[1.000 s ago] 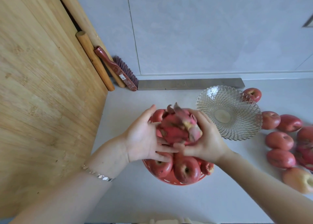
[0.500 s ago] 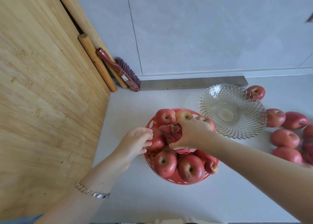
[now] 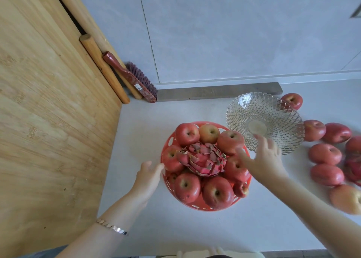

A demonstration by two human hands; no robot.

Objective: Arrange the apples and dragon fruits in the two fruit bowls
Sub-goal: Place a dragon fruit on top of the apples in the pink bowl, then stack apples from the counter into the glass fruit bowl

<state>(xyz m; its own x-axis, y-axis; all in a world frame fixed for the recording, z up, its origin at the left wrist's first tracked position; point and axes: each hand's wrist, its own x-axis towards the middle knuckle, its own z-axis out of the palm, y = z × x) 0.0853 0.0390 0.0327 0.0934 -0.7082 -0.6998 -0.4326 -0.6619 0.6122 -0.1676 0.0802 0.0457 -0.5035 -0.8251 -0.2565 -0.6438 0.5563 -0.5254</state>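
Observation:
A red plastic bowl (image 3: 197, 206) on the counter holds a ring of several apples (image 3: 187, 134) with a pink dragon fruit (image 3: 202, 159) lying on top in the middle. Behind and to its right stands an empty clear glass bowl (image 3: 273, 113). My left hand (image 3: 146, 175) hovers open at the red bowl's left rim, holding nothing. Blurred and with its fingers spread, my right hand (image 3: 262, 159) is above the gap between the two bowls, also holding nothing. Several loose apples (image 3: 325, 153) and part of another dragon fruit (image 3: 354, 165) lie at the right.
A large wooden board (image 3: 48, 111) leans at the left, with a rolling pin (image 3: 103, 67) and a red brush (image 3: 132, 78) propped in the corner. A grey strip (image 3: 218, 91) runs along the tiled wall. The counter's front edge is near the bottom.
The dragon fruit went from both hands down onto the apples in the red bowl. Both hands let go; the right hand has moved right, toward the glass bowl.

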